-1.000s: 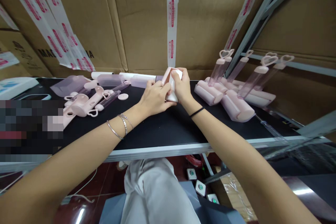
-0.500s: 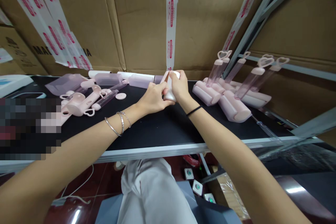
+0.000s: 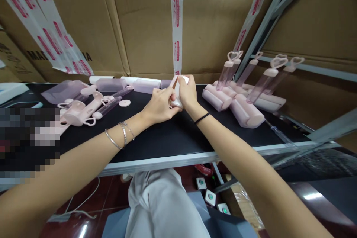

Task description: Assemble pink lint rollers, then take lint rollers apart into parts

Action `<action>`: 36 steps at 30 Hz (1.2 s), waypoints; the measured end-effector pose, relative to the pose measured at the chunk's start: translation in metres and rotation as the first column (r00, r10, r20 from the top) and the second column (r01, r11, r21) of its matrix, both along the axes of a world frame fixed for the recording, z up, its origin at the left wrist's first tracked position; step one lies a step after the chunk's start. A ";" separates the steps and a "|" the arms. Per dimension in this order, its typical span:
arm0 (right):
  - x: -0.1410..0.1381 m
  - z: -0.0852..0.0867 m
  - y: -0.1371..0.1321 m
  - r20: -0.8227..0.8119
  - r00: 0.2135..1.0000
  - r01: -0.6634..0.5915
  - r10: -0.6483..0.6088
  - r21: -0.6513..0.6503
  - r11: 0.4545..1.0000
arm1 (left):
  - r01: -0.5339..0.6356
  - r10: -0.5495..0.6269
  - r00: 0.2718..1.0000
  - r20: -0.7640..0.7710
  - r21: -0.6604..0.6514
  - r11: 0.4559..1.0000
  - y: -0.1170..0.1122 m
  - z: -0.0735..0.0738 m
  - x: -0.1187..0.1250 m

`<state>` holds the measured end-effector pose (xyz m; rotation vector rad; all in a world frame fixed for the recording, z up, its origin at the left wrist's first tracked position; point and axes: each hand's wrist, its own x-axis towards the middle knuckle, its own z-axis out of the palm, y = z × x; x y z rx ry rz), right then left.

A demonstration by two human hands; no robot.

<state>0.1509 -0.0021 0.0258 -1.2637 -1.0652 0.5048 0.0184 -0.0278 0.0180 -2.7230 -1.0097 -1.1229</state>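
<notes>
Both my hands close around one pale pink lint roller (image 3: 176, 93) that stands upright on the black tabletop (image 3: 173, 134) near its far edge. My left hand (image 3: 159, 104) grips its lower left side with curled fingers. My right hand (image 3: 187, 92) wraps the top and right side. Most of the roller is hidden between the hands. A strip of white tape with red print (image 3: 176, 26) hangs down just above it.
Finished pink rollers with clear heart-topped handles (image 3: 242, 100) lie in a pile at the right. Loose pink parts, handles and a small disc (image 3: 92, 106) lie at the left, with white rolls (image 3: 131, 81) along the back. Cardboard boxes (image 3: 212, 15) wall off the rear. A metal frame (image 3: 267, 18) slants right.
The view has drifted slightly, so everything sits a little lower left. My hands stay on the roller; the right hand has slid a bit further over its top.
</notes>
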 end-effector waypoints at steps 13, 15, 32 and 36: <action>-0.007 -0.005 0.003 -0.575 0.815 -0.003 0.074 0.124 0.992 | -0.178 0.185 0.981 0.054 -0.113 0.978 -0.004 0.005 -0.004; -0.013 -0.004 -0.001 -0.655 0.748 -0.033 0.111 0.130 0.991 | -0.153 0.165 0.983 0.083 -0.136 0.979 -0.001 0.004 -0.005; -0.017 -0.007 -0.005 -0.675 0.677 -0.123 0.293 0.289 0.949 | -0.109 0.156 0.967 0.199 -0.230 0.967 0.000 0.009 -0.012; -0.017 -0.011 -0.003 -0.652 0.700 -0.147 0.291 0.267 0.952 | -0.126 0.160 0.980 0.117 -0.259 0.958 0.004 0.008 -0.014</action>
